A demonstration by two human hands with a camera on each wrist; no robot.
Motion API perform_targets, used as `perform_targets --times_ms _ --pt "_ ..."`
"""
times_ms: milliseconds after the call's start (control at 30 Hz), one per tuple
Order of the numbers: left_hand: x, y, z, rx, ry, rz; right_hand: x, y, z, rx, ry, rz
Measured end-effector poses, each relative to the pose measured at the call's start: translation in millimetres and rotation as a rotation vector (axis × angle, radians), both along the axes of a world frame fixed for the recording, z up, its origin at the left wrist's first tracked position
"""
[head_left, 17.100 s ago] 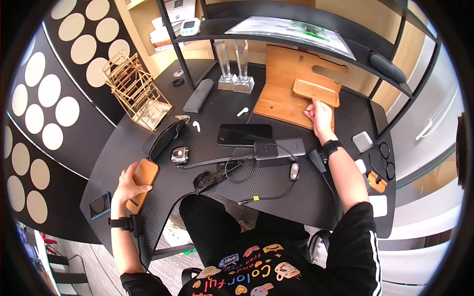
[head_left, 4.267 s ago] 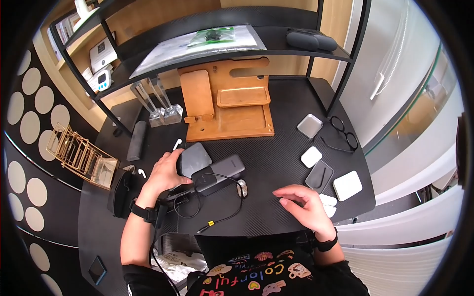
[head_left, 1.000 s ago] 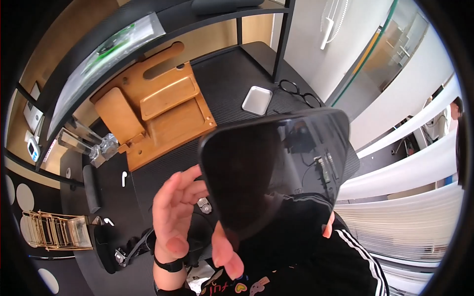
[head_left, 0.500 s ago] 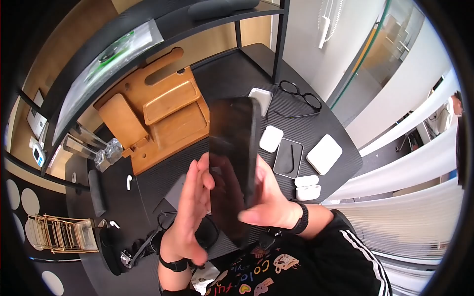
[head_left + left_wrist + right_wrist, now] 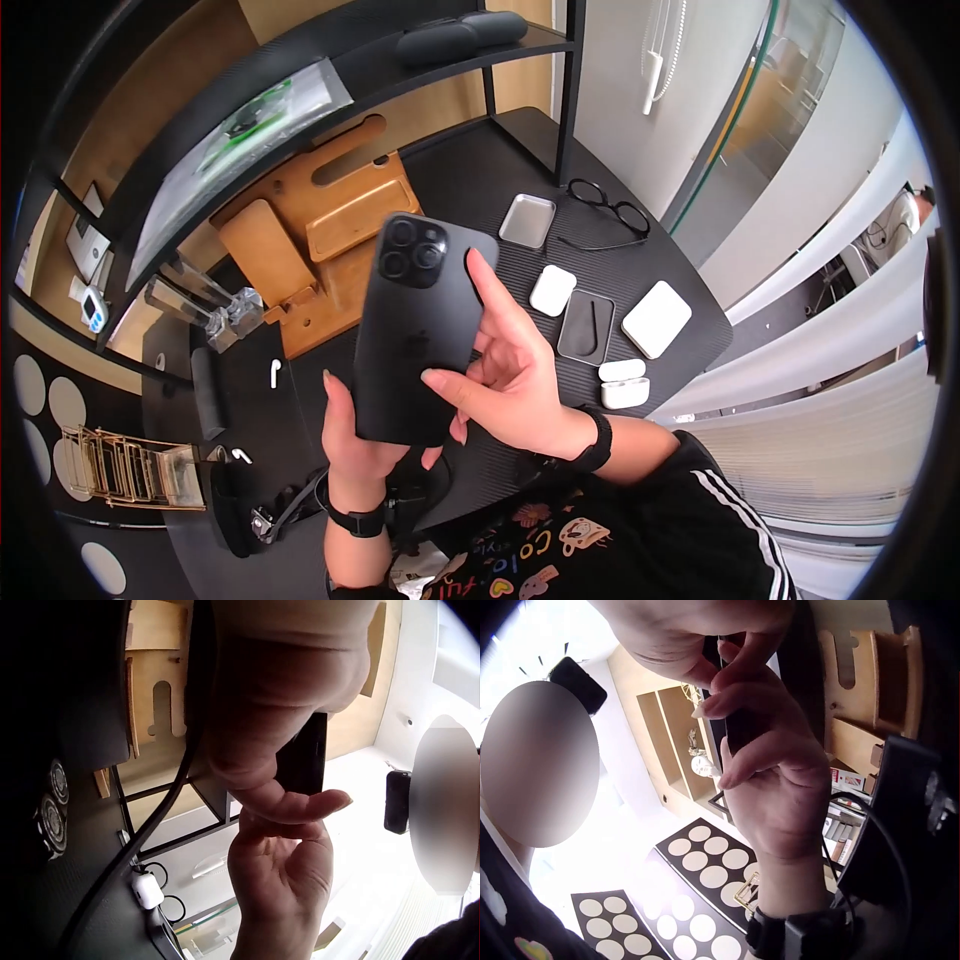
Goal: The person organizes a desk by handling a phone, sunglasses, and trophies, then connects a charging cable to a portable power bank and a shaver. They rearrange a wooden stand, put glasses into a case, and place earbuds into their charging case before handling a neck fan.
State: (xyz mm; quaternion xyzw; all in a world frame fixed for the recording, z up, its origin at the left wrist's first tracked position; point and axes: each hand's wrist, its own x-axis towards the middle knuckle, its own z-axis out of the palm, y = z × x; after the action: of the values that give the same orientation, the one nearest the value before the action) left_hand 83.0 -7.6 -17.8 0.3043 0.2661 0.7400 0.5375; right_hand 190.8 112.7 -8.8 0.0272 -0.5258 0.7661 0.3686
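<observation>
A dark phone [image 5: 410, 340] is held above the desk, its back and camera lenses facing up in the head view. The right hand [image 5: 515, 380] grips its right side, thumb across the back and index finger along the edge. At the lower left corner, the left hand [image 5: 355, 445] holds it with the thumb at the edge; its other fingers are mostly hidden behind. In the right wrist view, the left hand's [image 5: 780, 780] fingers curl around the phone [image 5: 742, 727]. The phone [image 5: 302, 761] shows partly between both hands in the left wrist view.
Behind the phone stands a wooden organizer [image 5: 260, 245], with crystal pieces [image 5: 235, 315] to its left. At right lie a metal tray [image 5: 527, 221], glasses [image 5: 630, 217], white cases [image 5: 657, 319] and a dark tray [image 5: 587, 327]. A shelf [image 5: 370, 95] overhangs the back.
The phone has turned from its dark screen side to its back and moved left and slightly lower. The left hand has moved from beside it to its lower corner, and now holds it.
</observation>
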Motion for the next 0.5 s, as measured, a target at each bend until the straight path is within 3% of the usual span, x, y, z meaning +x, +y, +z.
perform_targets --times_ms 67,200,267,333,400,467,500 --pt "2 0 2 -0.006 -0.018 0.045 1 0 -1 0.048 -0.014 0.056" --pt "4 -4 11 -0.151 0.218 0.129 -4 -2 -2 0.09 -0.021 0.016" --pt "-1 -10 9 -0.234 0.394 0.095 -4 -9 0 0.015 -0.117 -0.012" --pt "0 -12 10 -0.282 0.588 0.087 -7 -8 -8 0.098 -0.123 0.007" --pt "8 -14 23 -0.173 0.749 0.219 -8 -12 -2 0.269 -0.178 -0.055" --pt "17 -24 37 -0.199 1.164 0.459 -7 -12 0 0.334 -0.189 -0.055" --pt "21 -33 51 -0.227 1.253 0.529 -4 -13 8 0.33 -0.174 -0.014"
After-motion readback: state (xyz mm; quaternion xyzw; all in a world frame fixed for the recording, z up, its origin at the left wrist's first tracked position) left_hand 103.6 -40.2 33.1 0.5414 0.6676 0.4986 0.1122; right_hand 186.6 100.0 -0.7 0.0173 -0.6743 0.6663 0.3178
